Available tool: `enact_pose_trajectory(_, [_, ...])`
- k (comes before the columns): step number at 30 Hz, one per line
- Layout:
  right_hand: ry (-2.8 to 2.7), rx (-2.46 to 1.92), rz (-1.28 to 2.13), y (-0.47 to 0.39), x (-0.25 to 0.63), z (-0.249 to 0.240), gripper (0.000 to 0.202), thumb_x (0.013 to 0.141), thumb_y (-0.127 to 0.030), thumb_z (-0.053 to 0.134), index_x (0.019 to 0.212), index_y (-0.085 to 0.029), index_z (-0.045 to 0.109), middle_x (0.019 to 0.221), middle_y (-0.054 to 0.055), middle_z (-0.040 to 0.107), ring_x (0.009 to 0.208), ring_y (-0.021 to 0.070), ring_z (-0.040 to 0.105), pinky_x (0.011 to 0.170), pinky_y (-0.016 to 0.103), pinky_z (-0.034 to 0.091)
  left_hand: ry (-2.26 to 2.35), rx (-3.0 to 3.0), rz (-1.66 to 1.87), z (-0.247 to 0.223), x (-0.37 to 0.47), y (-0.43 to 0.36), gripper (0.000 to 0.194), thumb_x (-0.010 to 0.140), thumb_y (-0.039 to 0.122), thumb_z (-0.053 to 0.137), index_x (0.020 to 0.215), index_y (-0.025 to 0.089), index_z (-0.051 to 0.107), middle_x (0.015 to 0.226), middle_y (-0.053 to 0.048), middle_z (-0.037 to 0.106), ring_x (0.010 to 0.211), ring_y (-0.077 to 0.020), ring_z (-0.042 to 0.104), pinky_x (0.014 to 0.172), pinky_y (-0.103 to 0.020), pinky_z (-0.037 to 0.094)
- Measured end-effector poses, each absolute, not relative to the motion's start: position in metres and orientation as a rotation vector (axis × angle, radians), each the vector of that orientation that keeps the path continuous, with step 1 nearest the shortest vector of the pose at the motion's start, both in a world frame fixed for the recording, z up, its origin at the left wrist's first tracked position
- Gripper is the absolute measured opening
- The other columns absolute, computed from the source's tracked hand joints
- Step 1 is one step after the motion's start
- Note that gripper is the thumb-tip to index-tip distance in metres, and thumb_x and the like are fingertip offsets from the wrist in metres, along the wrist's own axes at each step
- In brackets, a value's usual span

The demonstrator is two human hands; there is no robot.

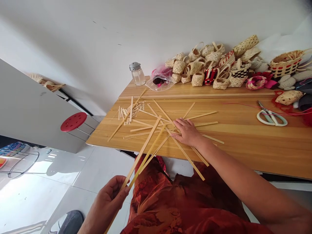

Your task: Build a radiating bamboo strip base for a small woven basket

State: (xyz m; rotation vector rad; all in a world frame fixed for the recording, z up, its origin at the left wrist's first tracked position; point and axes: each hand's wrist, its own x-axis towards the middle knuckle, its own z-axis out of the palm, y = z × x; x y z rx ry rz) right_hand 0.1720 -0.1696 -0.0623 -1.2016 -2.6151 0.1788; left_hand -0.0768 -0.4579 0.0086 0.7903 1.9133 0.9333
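Head view, the only view on record. The left hand (110,196) is off the near edge of the surface of light-brown wood (243,143). Its fingers are pinched narrow, thumb over, on a broad, flat, pale wooden strip (143,148) and a narrower, yellower flat strip (148,154). The far ends of both reach the crossing. Whether a third strip beneath is also gripped cannot be told.

The right hand (186,131) lies palm down on the surface, fingers extended and only slightly parted, over a star-shaped layer of crossed pale flat strips (167,129). This placement appears intended to pin the crossing so that the spokes keep their spacing while the left hand controls the long ends from the side.

Left of the star, a loose heap of short pale offcuts (134,112) lies aside, presumably to keep scraps out of the work. White-handled scissors (272,118) rest to the right, probably for ready reach. Small pale woven baskets (198,78), some with red or black patterning, stand crowded along the wall, which appears to leave the near part for handling strips.
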Motion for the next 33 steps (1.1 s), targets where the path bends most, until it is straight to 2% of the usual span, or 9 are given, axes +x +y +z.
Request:
enact_pose_trajectory(17, [-2.591,-1.199,0.215,-0.1707,0.1738,-0.0658,0.071,0.096,-0.061,0.045,0.149,-0.014,0.044,0.157,0.017,0.042,0.148,0.0337,0.032,0.119,0.052,0.022,1.923,0.790,0.917,0.0100,-0.0728,-0.4572,0.044,0.071,0.061,0.075,0.087,0.021,0.065,0.063,0.004,0.052,0.053,-0.0097,0.038,0.049,-0.020,0.033])
enact_pose_trajectory(26, [-2.580,-1.184,0.191,-0.1714,0.1740,-0.0655,0.070,0.096,-0.060,0.046,0.148,-0.013,0.045,0.156,0.017,0.044,0.147,0.0338,0.033,0.117,0.049,0.024,1.894,0.800,0.869,0.0109,-0.0742,-0.4573,0.045,0.075,0.061,0.074,0.090,0.020,0.064,0.065,0.004,0.052,0.056,-0.0094,0.037,0.052,-0.020,0.033])
enact_pose_trajectory(33, [-2.577,-1.186,0.187,-0.1713,0.1735,-0.0660,0.070,0.096,-0.060,0.045,0.148,-0.014,0.045,0.156,0.017,0.044,0.147,0.0340,0.033,0.117,0.049,0.025,1.883,0.791,0.884,0.0072,-0.0782,-0.4573,0.045,0.075,0.059,0.075,0.093,0.021,0.062,0.062,0.006,0.044,0.054,-0.0087,0.035,0.050,-0.019,0.031])
